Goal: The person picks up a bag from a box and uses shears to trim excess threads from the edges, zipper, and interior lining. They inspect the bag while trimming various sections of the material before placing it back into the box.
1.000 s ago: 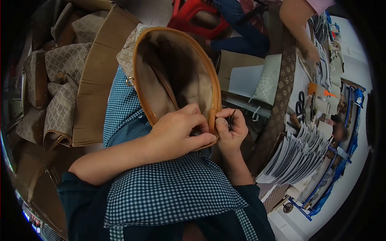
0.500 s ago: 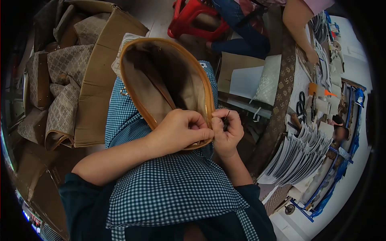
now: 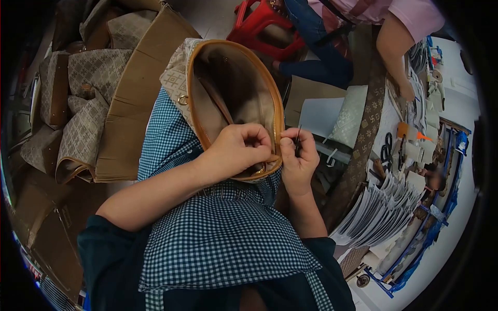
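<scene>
- Bag (image 3: pixel 233 93): it lies on the person's lap with its open mouth facing up at the camera. A tan rim runs round a beige lining, and the long axis runs from near to far, leaning slightly left.
- Left hand (image 3: pixel 238 150): the fingers are curled tight over the near end of the rim, thumb side against the tan edge.
- Right hand (image 3: pixel 300 158): thumb and forefinger are pinched narrow on the rim by the zipper (image 3: pixel 274 129), just right of the left hand. A thin dark tool (image 3: pixel 298 136) sticks up between the fingers; what kind it is cannot be told.
- The bag's near end sits between both hands, and the rest stretches away from them.
- A checked apron (image 3: pixel 223 233) lies under the bag.
- Far left, a cardboard box (image 3: pixel 129 103) holds more patterned bags (image 3: pixel 83 78).
- On the right, a stack of paper (image 3: pixel 378 212) and scissors (image 3: pixel 386 145) lie on a table.
- Far right, another person's hand (image 3: pixel 407 93) rests there.
</scene>
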`<state>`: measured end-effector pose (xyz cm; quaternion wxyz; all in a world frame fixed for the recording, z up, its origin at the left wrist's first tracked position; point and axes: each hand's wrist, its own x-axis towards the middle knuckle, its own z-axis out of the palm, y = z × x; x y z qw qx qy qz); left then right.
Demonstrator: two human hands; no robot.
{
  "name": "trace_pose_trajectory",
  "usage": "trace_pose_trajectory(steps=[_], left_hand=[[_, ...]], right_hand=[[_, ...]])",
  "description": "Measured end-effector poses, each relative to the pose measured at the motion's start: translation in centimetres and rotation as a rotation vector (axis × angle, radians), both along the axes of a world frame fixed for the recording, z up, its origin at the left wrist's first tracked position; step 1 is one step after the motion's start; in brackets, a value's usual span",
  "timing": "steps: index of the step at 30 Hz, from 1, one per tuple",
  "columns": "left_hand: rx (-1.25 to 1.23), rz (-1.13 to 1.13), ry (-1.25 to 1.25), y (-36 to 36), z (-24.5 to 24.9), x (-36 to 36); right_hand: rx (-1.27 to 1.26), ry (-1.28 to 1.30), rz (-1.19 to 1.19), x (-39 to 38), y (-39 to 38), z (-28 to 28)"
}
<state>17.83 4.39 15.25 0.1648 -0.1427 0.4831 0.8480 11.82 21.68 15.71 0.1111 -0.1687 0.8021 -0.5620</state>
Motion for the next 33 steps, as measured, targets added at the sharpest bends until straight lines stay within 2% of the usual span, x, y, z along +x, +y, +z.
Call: trace_pose_trajectory(steps=[5,10,13,16,19,23,26,29,33], left_hand=[[0.086,-0.042,-0.039,-1.3,0.7,0.0],[0.119,-0.047,-0.001,-1.3,0.4,-0.1],[-0.005,-0.100,-0.080,-1.2,1.2,-0.6],[-0.047,-0.236,-0.051,-0.6,0.1,-0.9],[0.148,-0.151,-0.041,-0.4,-0.4,-0.7],[0.158,-0.010,-0.008,-0.5,-0.1,-0.4],[0.162,0.048,-0.025,-0.8,0.5,-0.4],[0.110,0.056,-0.007,-1.2,0.6,-0.3],[0.076,0.086,0.020,-1.1,0.6,-0.3]], right_hand=[[0.046,0.000,0.009,-0.7,0.1,0.3],[0.166,0.022,0.156,-1.9,0.5,2.6],[0.275,0.082,0.249,-2.5,0.7,4.0],[0.347,0.085,0.293,-2.6,0.9,4.5],[0.354,0.080,0.295,-2.6,0.7,4.6],[0.384,0.091,0.301,-2.7,0.5,5.2],[0.413,0.097,0.395,-3.5,-0.1,7.4],[0.532,-0.020,0.460,-4.2,-0.6,10.3],[0.861,-0.052,0.666,-5.3,-2.5,14.6]])
